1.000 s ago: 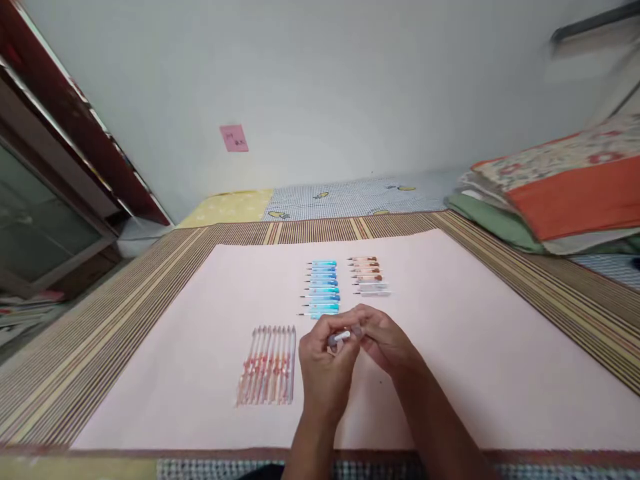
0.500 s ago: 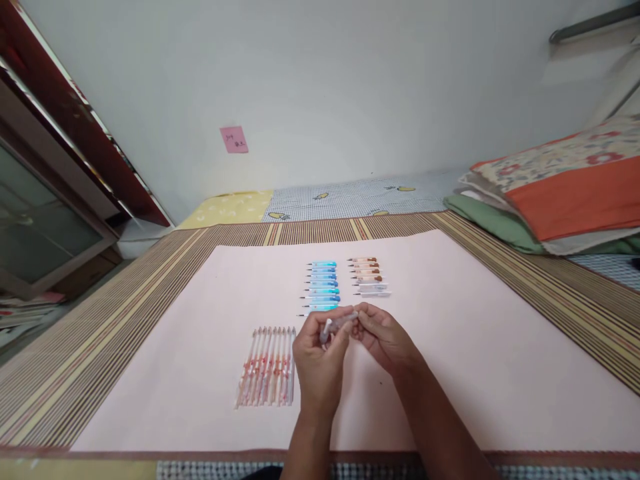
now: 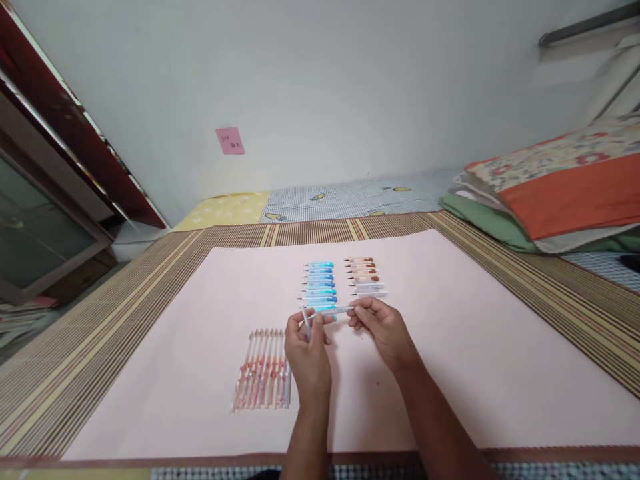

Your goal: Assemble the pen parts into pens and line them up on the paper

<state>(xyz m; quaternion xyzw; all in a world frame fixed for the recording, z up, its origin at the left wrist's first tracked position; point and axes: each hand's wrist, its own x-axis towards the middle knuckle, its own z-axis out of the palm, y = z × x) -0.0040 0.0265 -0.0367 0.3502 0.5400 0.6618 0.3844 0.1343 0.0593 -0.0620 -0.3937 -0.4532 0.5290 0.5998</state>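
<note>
Between my hands a slim white pen point(image 3: 339, 311) with dark marks along its barrel lies nearly level. My left hand point(image 3: 310, 357) grips its left end, and a second whitish piece like a pen cap point(image 3: 306, 323) sticks up between the fingers. Thumb and fingers of my right hand point(image 3: 383, 330) pinch the pen's right end. Just beyond my left hand lies a column of blue pens point(image 3: 319, 280). Brown-ended pens point(image 3: 363, 265) and pale grey pens point(image 3: 369, 289) lie beside it. Left of my left hand, several clear pens with red patterns point(image 3: 263, 370) lie side by side.
Everything rests on a large pale pink sheet point(image 3: 175, 387) over a striped mat point(image 3: 100, 340). Folded bedding point(image 3: 575, 187) is stacked at the right. A pink note point(image 3: 230, 141) sticks to the wall behind; a glass-fronted cabinet point(image 3: 40, 227) stands at the left.
My hands have moved apart, left hand to the left, right hand slightly right. The pen, mostly covered before, now shows stretched between them. The view has shifted slightly.
</note>
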